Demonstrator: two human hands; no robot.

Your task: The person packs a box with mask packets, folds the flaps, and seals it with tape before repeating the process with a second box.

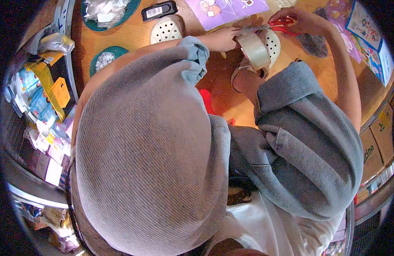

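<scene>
My left hand (224, 39) is closed at the upper middle, with its fingers partly hidden behind a wide roll of clear tape (255, 52) that it grips. Red-handled scissors (282, 26) are in my right hand (289, 19), whose fingers are wrapped about the loops. The blades point left and reach over the top of the tape roll, close to my left fingers. Whether the blades are apart is too blurred to see. Just behind the roll is a white clog (272, 46) on my foot, and the other white clog (166, 30) is left of my wrist.
Purple printed packaging (227, 10) lies ahead on the wooden floor. Two green round containers (131, 17) (94, 64) hold clear plastic and white bits. A black item with a barcode (159, 10) lies nearby. Boxes (370, 149) stand right; packages (39, 96) crowd the left.
</scene>
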